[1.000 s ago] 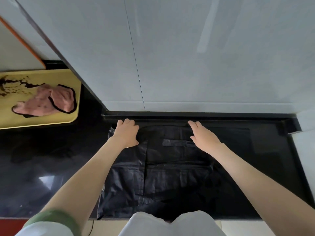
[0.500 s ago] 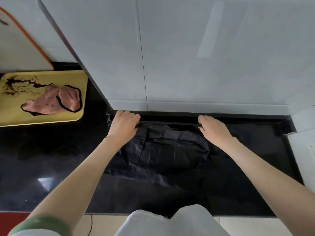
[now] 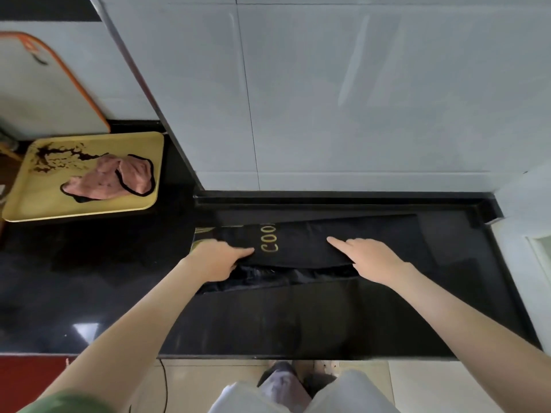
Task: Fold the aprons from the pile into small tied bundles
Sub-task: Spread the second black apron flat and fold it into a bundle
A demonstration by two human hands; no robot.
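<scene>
A black apron (image 3: 301, 242) with gold letters lies folded into a long band at the back of the black counter (image 3: 298, 320), close to the wall. My left hand (image 3: 219, 257) holds the band's front edge at its left end, forefinger stretched over the top layer beside the letters. My right hand (image 3: 368, 257) holds the same edge further right, forefinger pointing left on top and thumb tucked under the fold. A crumpled lower layer shows beneath the fold between my hands. A pink apron (image 3: 110, 180) with black trim lies bunched on a yellow tray (image 3: 35, 201) at the left.
A white cutting board (image 3: 44, 93) with an orange rim leans on the wall behind the tray. The tiled wall (image 3: 328, 99) and a raised black ledge (image 3: 343, 199) bound the counter at the back. White surfaces stand at the far right.
The apron's near half has been folded away from me over the far half, leaving a narrow band with gold letters showing. Both hands slid from the far edge back to the fold's front edge.
</scene>
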